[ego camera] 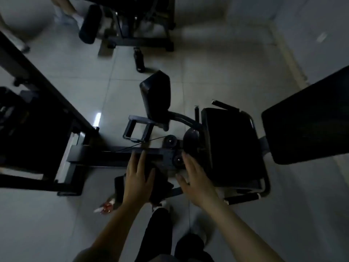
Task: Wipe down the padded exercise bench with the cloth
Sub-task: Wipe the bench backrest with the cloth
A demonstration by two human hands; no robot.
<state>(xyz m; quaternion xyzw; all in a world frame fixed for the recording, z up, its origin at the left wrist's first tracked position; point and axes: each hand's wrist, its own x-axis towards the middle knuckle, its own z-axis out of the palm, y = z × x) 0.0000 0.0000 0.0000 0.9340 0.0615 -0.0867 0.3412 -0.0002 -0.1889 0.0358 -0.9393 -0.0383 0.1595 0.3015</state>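
Note:
A black padded seat [234, 146] of an exercise machine stands right of centre, with its black back pad [309, 120] further right. A smaller black pad [156, 95] rises on a curved arm at centre. My left hand [137, 178] lies flat with straight fingers on a dark cloth [160, 188] draped beneath it, over what may be another pad. My right hand [196, 180] hovers open, fingers straight, just left of the seat's near edge and holds nothing. The dim light hides the cloth's outline.
A black metal frame [43, 114] with a weight stack stands at the left. Another machine [136, 25] sits at the back, a dark bottle [139, 59] on the tiled floor near it. Another person's feet [66, 14] show top left. My legs [162, 233] are below.

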